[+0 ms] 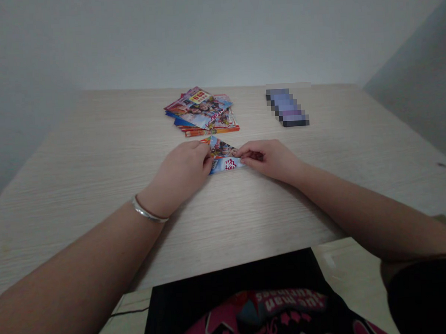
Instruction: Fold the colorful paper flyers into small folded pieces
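While the left hand (182,171) pinches one end of a glossy printed leaflet (223,157), the right hand (268,158) pinches the other, the two hands held apart with the leaflet between them, low over the pale wood-grain counter (105,143). Beyond it lies a loose stack of colourful leaflets (199,108), with a pixelated purple oblong (287,108) off to the right. A silver bangle (147,211) circles the left wrist.

Stack of colourful flyers (199,109) on light woodgrain table (94,144), far side, w/ blurry purple oblong (287,108) to its right (pixelated, can't tell what it is). Plain grey wall (216,37) behind. Lower down, thin black cord (129,311) on pale ledge (347,260), bottom left.
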Demonstrator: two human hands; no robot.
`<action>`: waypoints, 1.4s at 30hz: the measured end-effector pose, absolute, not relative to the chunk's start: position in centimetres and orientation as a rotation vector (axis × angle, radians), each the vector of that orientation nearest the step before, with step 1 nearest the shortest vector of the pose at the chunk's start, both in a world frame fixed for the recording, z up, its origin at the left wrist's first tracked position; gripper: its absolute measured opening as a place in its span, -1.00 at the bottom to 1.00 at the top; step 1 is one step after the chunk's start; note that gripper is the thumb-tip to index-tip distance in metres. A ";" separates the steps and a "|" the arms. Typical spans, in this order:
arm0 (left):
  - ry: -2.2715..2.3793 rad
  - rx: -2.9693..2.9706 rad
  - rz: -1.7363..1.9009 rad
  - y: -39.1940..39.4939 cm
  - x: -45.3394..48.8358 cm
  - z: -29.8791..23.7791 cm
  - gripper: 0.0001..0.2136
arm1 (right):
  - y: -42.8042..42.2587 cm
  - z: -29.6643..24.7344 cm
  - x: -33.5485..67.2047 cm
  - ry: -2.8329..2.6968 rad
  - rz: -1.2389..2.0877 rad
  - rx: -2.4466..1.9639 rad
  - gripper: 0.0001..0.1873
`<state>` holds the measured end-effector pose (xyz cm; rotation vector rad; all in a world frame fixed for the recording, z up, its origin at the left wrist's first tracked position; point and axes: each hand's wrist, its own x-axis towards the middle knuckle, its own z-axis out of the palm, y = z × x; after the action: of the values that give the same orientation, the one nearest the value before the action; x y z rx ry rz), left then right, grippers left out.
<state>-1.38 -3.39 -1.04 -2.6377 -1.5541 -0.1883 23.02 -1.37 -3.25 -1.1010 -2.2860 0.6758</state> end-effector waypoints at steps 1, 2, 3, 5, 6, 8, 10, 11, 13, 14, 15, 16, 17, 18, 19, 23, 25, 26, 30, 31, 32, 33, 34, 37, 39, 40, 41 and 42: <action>-1.564 -2.642 -0.194 -3.4 -1.4 -1.1 -0.75 | -1.3 -3.4 23.1 -2.293 0.632 -1.088 -0.74; -1.570 -2.645 -0.202 -3.3 -1.5 -1.1 -0.75 | -1.3 -3.6 23.1 -2.310 0.574 -1.063 -0.74; -1.573 -2.646 -0.213 -3.3 -1.5 -1.1 -0.75 | -1.2 -3.7 23.1 -2.336 0.514 -1.024 -0.73; -1.583 -2.641 -0.233 -3.2 -1.6 -1.2 -0.77 | -1.2 -3.8 23.2 -2.398 0.418 -0.929 -0.71; -1.589 -2.638 -0.240 -3.1 -1.6 -1.3 -0.78 | -1.3 -3.7 23.2 -2.428 0.380 -0.893 -0.70; -1.591 -2.630 -0.248 -3.0 -1.6 -1.4 -0.79 | -1.4 -3.6 23.2 -2.483 0.305 -0.876 -0.72; -1.586 -2.615 -0.252 -3.0 -1.7 -1.6 -0.79 | -1.6 -3.5 23.1 -2.532 0.241 -0.915 -0.74; -1.584 -2.608 -0.249 -3.0 -1.7 -1.6 -0.79 | -1.6 -3.4 23.0 -2.550 0.215 -0.936 -0.74; -1.580 -2.602 -0.238 -3.1 -1.6 -1.6 -0.78 | -1.7 -3.4 22.9 -2.569 0.176 -0.952 -0.73; -1.577 -2.603 -0.233 -3.2 -1.6 -1.5 -0.78 | -1.7 -3.4 22.9 -2.575 0.158 -0.951 -0.72; -1.571 -2.605 -0.229 -3.3 -1.6 -1.4 -0.78 | -1.7 -3.4 22.9 -2.583 0.141 -0.944 -0.72; -1.563 -2.605 -0.225 -3.4 -1.5 -1.3 -0.78 | -1.6 -3.4 22.9 -2.594 0.124 -0.931 -0.72; -1.557 -2.601 -0.219 -3.5 -1.5 -1.1 -0.78 | -1.5 -3.4 22.9 -2.610 0.109 -0.914 -0.72; -1.550 -2.597 -0.207 -3.7 -1.4 -1.0 -0.79 | -1.4 -3.4 23.0 -2.626 0.097 -0.893 -0.71; -1.546 -2.589 -0.194 -3.7 -1.4 -0.8 -0.79 | -1.3 -3.5 23.0 -2.636 0.083 -0.867 -0.71; -1.525 -2.570 -0.167 -3.8 -1.4 -0.7 -0.80 | -1.2 -3.3 23.2 -2.644 0.016 -0.796 -0.70; -1.516 -2.571 -0.171 -3.8 -1.5 -0.9 -0.80 | -1.3 -3.1 23.2 -2.647 -0.010 -0.830 -0.68; -1.515 -2.574 -0.172 -3.7 -1.5 -1.0 -0.80 | -1.5 -3.0 23.2 -2.648 -0.017 -0.864 -0.69; -1.523 -2.581 -0.205 -3.7 -1.6 -1.3 -0.79 | -1.9 -3.0 23.1 -2.633 -0.046 -0.925 -0.74; -1.528 -2.582 -0.222 -3.7 -1.7 -1.3 -0.79 | -1.9 -3.1 23.1 -2.626 -0.056 -0.907 -0.74; -1.535 -2.583 -0.240 -3.7 -1.7 -1.3 -0.79 | -2.0 -3.2 23.1 -2.620 -0.069 -0.888 -0.73; -1.541 -2.586 -0.251 -3.7 -1.7 -1.3 -0.80 | -1.9 -3.3 23.1 -2.617 -0.081 -0.871 -0.73; -1.547 -2.589 -0.256 -3.7 -1.7 -1.3 -0.80 | -1.9 -3.3 23.1 -2.618 -0.093 -0.860 -0.73; -1.553 -2.594 -0.257 -3.7 -1.7 -1.3 -0.80 | -1.8 -3.5 23.1 -2.633 -0.128 -0.863 -0.73; -1.558 -2.592 -0.256 -3.7 -1.8 -1.3 -0.80 | -1.9 -3.4 23.1 -2.644 -0.147 -0.877 -0.72; -1.559 -2.591 -0.250 -3.7 -1.8 -1.3 -0.81 | -1.9 -3.4 23.1 -2.649 -0.155 -0.880 -0.71; -1.556 -2.592 -0.242 -3.7 -1.8 -1.3 -0.81 | -1.9 -3.4 23.0 -2.656 -0.161 -0.882 -0.70; -1.551 -2.592 -0.234 -3.7 -1.8 -1.3 -0.81 | -2.0 -3.3 23.0 -2.661 -0.166 -0.883 -0.69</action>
<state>-1.75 -3.67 -1.32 -2.5920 -1.5507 -0.2338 23.03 -1.97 -3.34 -0.8829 -2.6607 -0.1665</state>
